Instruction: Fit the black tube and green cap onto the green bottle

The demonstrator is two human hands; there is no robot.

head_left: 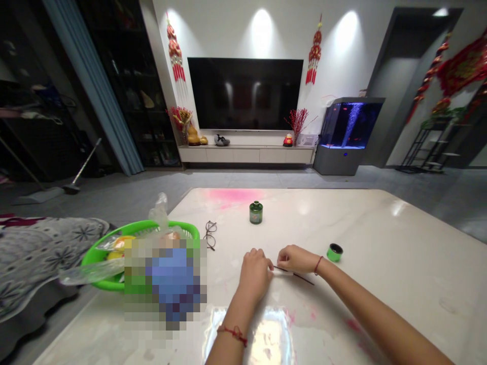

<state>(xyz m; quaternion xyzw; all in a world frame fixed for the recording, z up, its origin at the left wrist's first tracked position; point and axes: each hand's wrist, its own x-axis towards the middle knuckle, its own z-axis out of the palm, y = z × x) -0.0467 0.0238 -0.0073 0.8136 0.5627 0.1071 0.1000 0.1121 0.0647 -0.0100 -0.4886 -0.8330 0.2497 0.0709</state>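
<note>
We see the thin, straight, dark stick (303, 279) in front of us on the near part of the pale, marble-patterned table (395, 253), one end by our fingertips and the other slanting out to the right beneath our right wrist; whether it is one length or two pieces in line, we cannot tell. Our left hand (255, 272) is curled, its thumb and forefinger close together at the stick's left end; our right hand (293, 259) has its fingertips drawn narrow just beside them, over the stick. Whether either hand truly pinches it, we cannot tell. We judge the stick very light and fairly stiff, yet slender enough to snap if bent, and apt to roll on the smooth surface. A gentle thumb-and-forefinger pinch should suit it, near an end for turning or at mid-length for balance. The squat, dark-green glass bottle (256, 213) beyond our hands would likely be heavier and breakable, best taken around its body; the short, bright-green round cap (335, 252), right of our right hand, looks light and easy to grasp by its sides.
</note>
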